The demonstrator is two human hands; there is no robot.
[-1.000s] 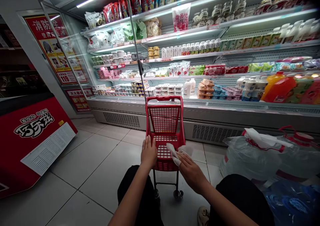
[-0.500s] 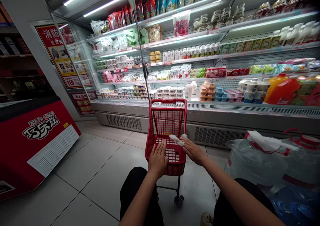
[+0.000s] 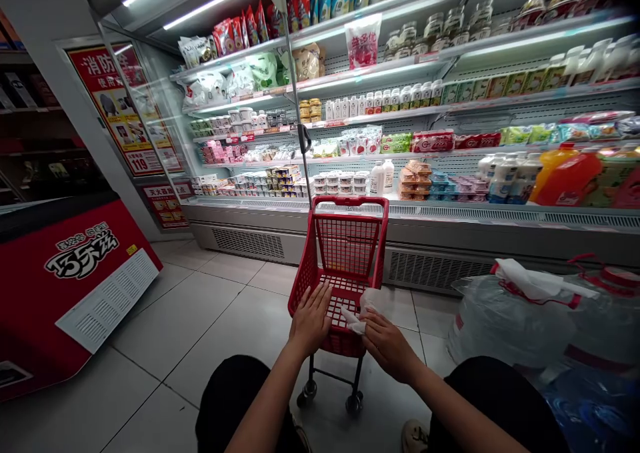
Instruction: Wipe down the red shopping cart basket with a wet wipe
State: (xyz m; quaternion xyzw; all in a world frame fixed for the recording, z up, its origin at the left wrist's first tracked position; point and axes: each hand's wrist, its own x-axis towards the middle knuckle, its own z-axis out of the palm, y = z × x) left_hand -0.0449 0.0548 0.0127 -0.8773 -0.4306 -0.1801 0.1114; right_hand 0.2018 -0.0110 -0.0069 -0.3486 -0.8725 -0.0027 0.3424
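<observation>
A small red shopping cart (image 3: 347,243) with a tall metal pole stands on the tiled floor right in front of my knees. My left hand (image 3: 310,316) lies flat with fingers spread on the cart's near left rim. My right hand (image 3: 384,341) is closed on a white cloth (image 3: 361,309) and presses it against the near right edge of the cart basket. The basket holds nothing that I can see.
An open refrigerated case (image 3: 410,139) full of dairy, drinks and snack bags runs along the back. A red chest freezer (image 3: 70,279) stands at left. Large water jugs (image 3: 525,319) with a white cloth on top sit at right, beside my knee.
The cart has shifted slightly right and tilted. My right hand drew the cloth back from the far right rim toward the near edge. My left hand stays on the left rim.
</observation>
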